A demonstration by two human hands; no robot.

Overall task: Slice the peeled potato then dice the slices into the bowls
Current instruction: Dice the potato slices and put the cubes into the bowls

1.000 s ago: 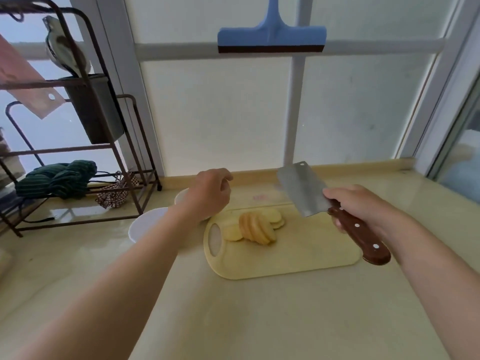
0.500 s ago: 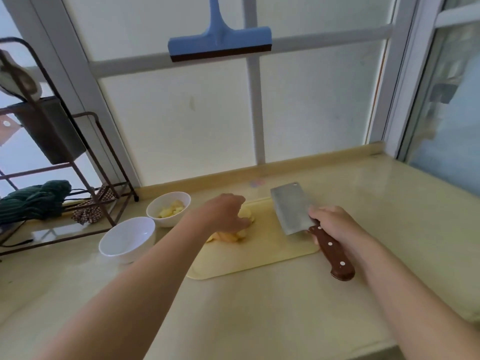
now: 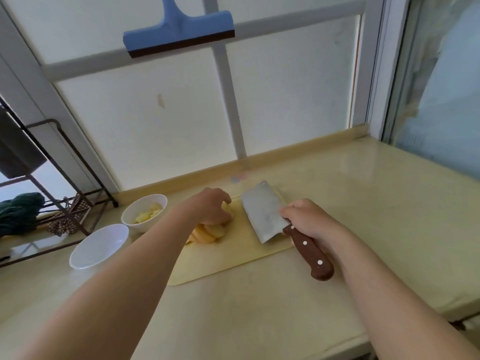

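Note:
Yellow potato slices (image 3: 209, 233) lie overlapped on a pale cutting board (image 3: 233, 258). My left hand (image 3: 211, 207) rests on the far end of the slices with curled fingers, hiding what lies under it. My right hand (image 3: 307, 220) grips the brown handle of a cleaver (image 3: 263, 213), whose blade is tilted over the board's right side, apart from the slices. A white bowl (image 3: 130, 216) with diced potato stands left of the board. A second white bowl (image 3: 80, 255), holding nothing, sits nearer to me.
A dark metal rack (image 3: 59, 203) with a green cloth (image 3: 19, 213) stands at the far left. A blue squeegee (image 3: 179, 32) hangs on the window frame behind the counter. The counter's front edge runs along the lower right.
My left hand came from over the bowl with dice down onto the potato slices. The cleaver has lowered toward the board. The view has shifted right.

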